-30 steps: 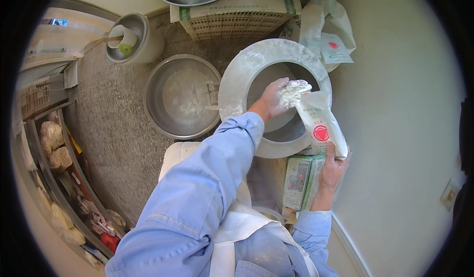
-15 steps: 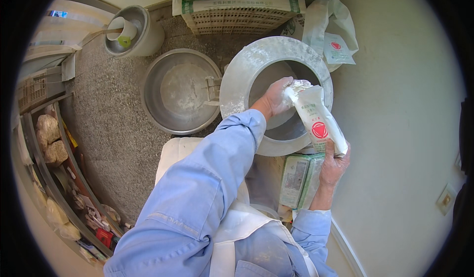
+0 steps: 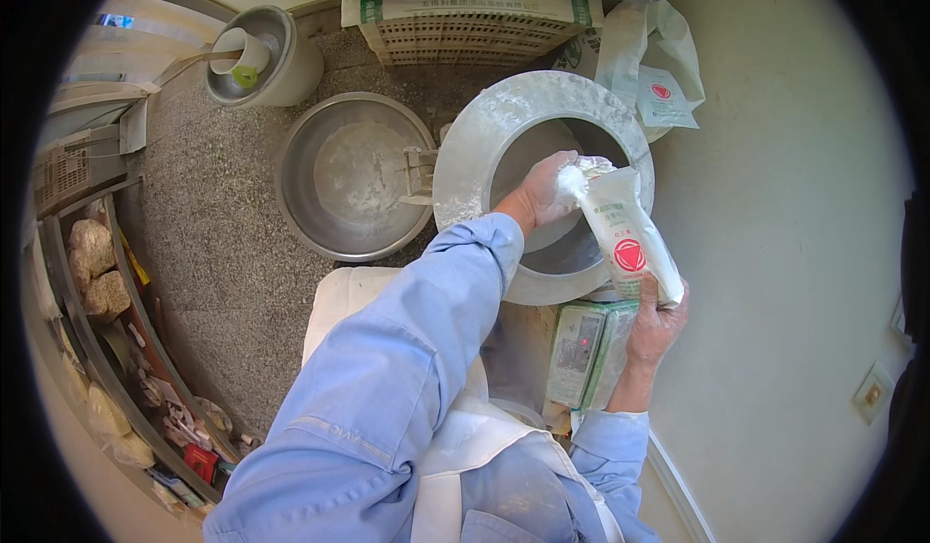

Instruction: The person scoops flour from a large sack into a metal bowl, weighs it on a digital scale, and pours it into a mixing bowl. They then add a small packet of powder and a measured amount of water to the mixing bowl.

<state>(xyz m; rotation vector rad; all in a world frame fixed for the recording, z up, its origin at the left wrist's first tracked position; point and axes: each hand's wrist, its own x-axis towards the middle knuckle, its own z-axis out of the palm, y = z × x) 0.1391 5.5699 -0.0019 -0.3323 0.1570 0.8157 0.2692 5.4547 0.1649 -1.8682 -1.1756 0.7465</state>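
My left hand (image 3: 542,192) is cupped over the opening of a wide-rimmed round metal vessel (image 3: 467,180). White powder (image 3: 573,183) sits in its palm and dusts its fingers. Against that palm rests the mouth of a white plastic packet (image 3: 620,223) with a red round mark, tilted down toward the palm. The closed fingers of my right hand (image 3: 657,318) grip the packet's bottom end, near the vessel's right edge. The packet's contents are hidden.
A floured steel basin (image 3: 305,175) stands left of the vessel. Nearer me is a digital scale (image 3: 579,344). Behind are a plastic crate (image 3: 465,39) and white bags (image 3: 668,59); a bucket with a bowl (image 3: 291,68) stands far left. A wall (image 3: 775,233) borders the right.
The left hand's fingers and the powder have shifted slightly at the packet's mouth, with more powder showing in the palm. A red light now shows on the scale. The right hand keeps its grip.
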